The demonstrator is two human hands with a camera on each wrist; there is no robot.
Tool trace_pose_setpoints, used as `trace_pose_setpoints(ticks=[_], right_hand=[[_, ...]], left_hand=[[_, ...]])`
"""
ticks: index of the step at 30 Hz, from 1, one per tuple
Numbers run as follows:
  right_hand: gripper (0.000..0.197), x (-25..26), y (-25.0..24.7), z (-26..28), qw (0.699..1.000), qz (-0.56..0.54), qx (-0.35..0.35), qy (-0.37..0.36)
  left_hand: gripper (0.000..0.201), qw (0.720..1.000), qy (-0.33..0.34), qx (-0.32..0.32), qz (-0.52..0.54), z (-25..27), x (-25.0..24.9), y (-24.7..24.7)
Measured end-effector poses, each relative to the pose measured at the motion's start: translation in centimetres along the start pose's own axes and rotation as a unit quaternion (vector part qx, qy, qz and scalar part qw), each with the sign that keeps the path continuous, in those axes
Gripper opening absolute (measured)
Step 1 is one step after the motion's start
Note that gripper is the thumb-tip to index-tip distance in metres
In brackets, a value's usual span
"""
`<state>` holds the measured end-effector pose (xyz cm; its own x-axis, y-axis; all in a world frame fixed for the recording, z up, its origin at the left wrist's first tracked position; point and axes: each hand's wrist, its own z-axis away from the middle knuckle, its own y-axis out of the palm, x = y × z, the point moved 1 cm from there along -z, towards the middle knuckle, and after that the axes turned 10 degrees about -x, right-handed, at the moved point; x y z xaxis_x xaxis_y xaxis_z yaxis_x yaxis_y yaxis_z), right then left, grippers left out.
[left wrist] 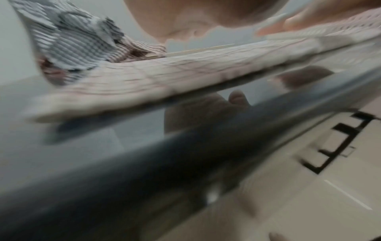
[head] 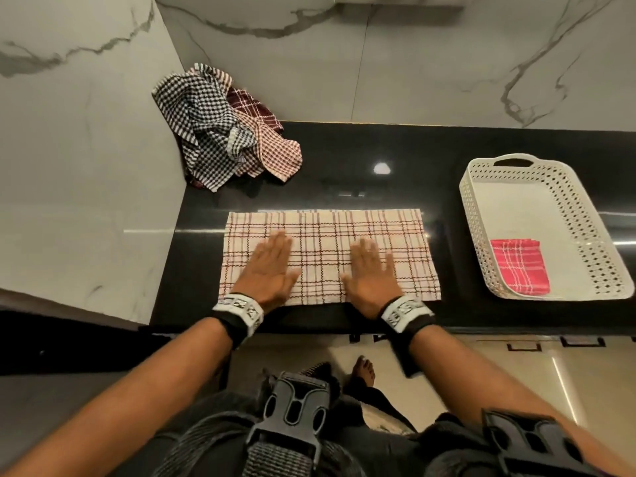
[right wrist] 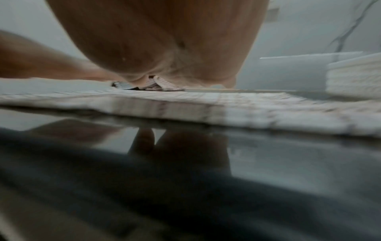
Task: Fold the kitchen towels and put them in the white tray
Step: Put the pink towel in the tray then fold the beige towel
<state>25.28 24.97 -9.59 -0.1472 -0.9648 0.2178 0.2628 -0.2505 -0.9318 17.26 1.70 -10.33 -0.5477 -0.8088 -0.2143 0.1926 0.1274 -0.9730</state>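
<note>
Both hands are lying flat with fingers straight, so neither grip is closing on anything: the left hand point(head: 266, 270) and the right hand point(head: 371, 275) are pressing palms down on the cream plaid towel point(head: 330, 232), near its front hem. That towel is lying spread as a long rectangle along the front edge of the table point(head: 395, 149), roughly midway along it.

The likely trouble is judged to be slippage. The table is glossy and is mirroring the hands in both wrist views, so cloth pushed sideways could be sliding rather than smoothing, leaving the next fold crooked. The front hem is sitting close to the table's front edge, so a pull toward the person could be dragging it over. A fold left too wide may also be crowding the tray.

The white tray point(head: 476, 215) is standing at the right end of the table, well apart from the towel, with 1 folded pink towel point(head: 519, 266) lying in its near corner. A heap of unfolded checked towels point(head: 220, 129) is sitting in the rear left corner against the marble wall point(head: 86, 149). Nothing is standing between the spread towel and the tray.
</note>
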Motion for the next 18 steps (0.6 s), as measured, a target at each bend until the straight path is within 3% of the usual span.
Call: trace_pose_setpoints(ticks=[2, 4, 12, 16, 18], right_hand=[[0.069, 3.3, 1.8, 0.3, 0.999, -0.003, 0.018, -0.049], [0.071, 3.0, 3.1, 0.5, 0.998, 0.01, 0.023, -0.056], [0.073, -10.0, 2.2, 4.4, 0.994, 0.007, -0.051, 0.099], [0.073, -10.2, 2.0, 4.5, 0.992, -0.001, -0.046, 0.113], [0.071, -8.8, 1.1, 3.9, 0.987, -0.003, -0.056, 0.15]], left_hand=[[0.069, 0.998, 0.058, 0.02, -0.008, -0.2, -3.2, 1.2], [0.07, 0.996, 0.073, 0.041, -0.044, 0.5, -3.7, 2.5], [0.076, 0.996, -0.072, -0.027, -0.04, 6.0, 4.3, 2.5], [0.076, 0.995, -0.099, -0.03, -0.017, 6.5, 4.1, 1.8], [0.064, 0.993, -0.099, -0.068, -0.016, 5.3, 3.6, 0.4]])
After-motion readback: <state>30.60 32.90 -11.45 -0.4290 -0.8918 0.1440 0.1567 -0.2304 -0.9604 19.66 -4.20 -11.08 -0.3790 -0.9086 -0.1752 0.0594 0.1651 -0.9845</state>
